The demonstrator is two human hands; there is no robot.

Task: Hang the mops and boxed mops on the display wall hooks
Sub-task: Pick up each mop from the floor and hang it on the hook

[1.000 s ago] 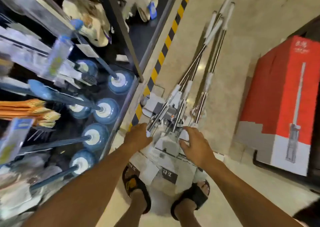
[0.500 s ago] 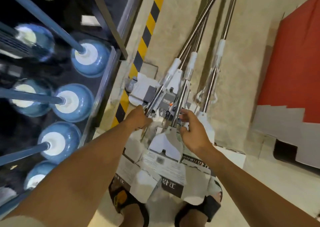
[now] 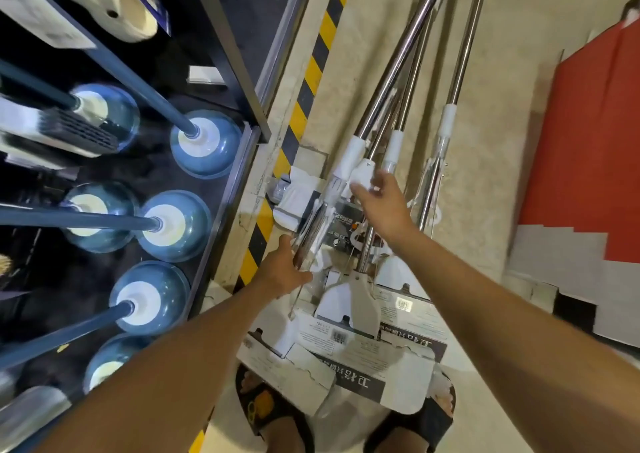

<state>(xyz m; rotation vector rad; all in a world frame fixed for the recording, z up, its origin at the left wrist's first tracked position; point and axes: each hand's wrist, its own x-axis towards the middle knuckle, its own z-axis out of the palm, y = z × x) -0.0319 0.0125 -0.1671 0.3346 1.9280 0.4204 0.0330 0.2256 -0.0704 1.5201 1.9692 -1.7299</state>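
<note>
Several flat mops with steel poles lie bundled on the beige floor, their cardboard-sleeved heads (image 3: 349,352) over my feet. My left hand (image 3: 285,272) grips the lower end of the leftmost mop pole (image 3: 388,82), which is lifted and angles up to the top of the frame. My right hand (image 3: 379,198) reaches forward with its fingers spread over the white plastic collars (image 3: 360,172) of the poles; whether it grips one is unclear. Another mop pole (image 3: 457,68) lies apart on the right.
At left stands a dark display shelf (image 3: 239,162) with blue plungers (image 3: 204,144) hanging head-out. A yellow-and-black striped strip (image 3: 311,75) runs along the shelf's foot. A red and white carton (image 3: 588,162) stands at right.
The view has drawn closer to the mops. My right hand left the mop's base and moved up to the white collars. My left hand keeps hold of the leftmost pole.
</note>
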